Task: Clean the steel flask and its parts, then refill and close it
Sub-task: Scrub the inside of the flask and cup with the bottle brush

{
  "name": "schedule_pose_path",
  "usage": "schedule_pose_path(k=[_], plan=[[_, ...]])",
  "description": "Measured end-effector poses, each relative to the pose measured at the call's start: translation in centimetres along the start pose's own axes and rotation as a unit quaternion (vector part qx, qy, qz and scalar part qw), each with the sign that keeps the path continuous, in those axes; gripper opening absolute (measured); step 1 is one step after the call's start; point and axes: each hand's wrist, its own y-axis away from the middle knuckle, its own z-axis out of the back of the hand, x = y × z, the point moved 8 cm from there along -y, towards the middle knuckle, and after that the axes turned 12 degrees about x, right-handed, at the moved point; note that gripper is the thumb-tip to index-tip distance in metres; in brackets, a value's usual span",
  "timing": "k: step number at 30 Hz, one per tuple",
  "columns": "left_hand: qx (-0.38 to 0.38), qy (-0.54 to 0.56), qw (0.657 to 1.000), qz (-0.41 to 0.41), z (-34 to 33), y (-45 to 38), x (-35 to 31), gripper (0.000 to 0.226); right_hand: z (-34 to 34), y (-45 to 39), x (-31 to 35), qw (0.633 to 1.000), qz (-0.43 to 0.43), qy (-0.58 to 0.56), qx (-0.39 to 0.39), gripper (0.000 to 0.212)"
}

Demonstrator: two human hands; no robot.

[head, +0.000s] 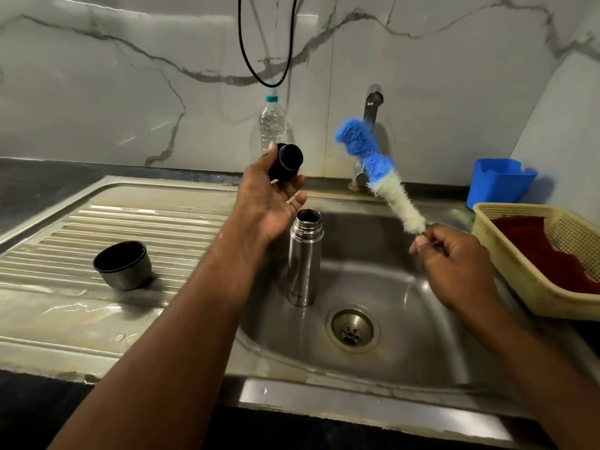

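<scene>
The steel flask [303, 259] stands upright and uncapped in the sink basin [406, 306], left of the drain. My left hand [266, 193] is raised above it and holds the black stopper [285, 161] between thumb and fingers. My right hand [454, 254] pinches the thin handle of a bottle brush [380, 167], whose blue and white head points up toward the tap. The flask's steel cup lid [122, 265] lies tilted on the ribbed drainboard at the left, its dark inside showing.
A steel tap [371, 115] comes out of the marble wall behind the brush. A plastic water bottle [272, 123] stands at the back. A blue container [500, 183] and a yellow basket [519, 254] with a red cloth sit at the right. A black cable [259, 73] hangs overhead.
</scene>
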Motion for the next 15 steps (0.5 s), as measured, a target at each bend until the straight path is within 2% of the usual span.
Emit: schedule_pose_path(k=[4,6,8,10,13,15], plan=[[0.013,-0.131,0.991,0.004,0.0,0.9,-1.8,0.044,-0.7,-0.5,-0.9,0.999,-0.019,-0.016,0.026,0.024],[0.008,-0.233,0.972,0.018,0.3,1.6,-2.7,0.046,-0.6,-0.7,-1.1,0.999,-0.026,-0.023,0.025,0.024],[0.026,-0.339,0.939,0.052,0.5,2.4,-3.5,0.057,-0.6,-0.8,-1.3,0.999,-0.033,-0.028,0.024,0.024],[0.06,-0.455,0.882,0.108,0.6,3.4,-3.5,0.063,-0.7,-0.9,-1.5,0.998,-0.042,-0.031,0.027,0.023],[0.09,-0.612,0.76,0.198,0.8,4.3,-2.2,0.046,-0.9,-0.9,-1.6,0.998,-0.052,-0.03,0.035,0.022],[0.103,-0.667,0.69,0.263,1.1,4.4,-0.3,0.04,-0.9,-0.9,-1.6,0.997,-0.058,-0.028,0.039,0.022]])
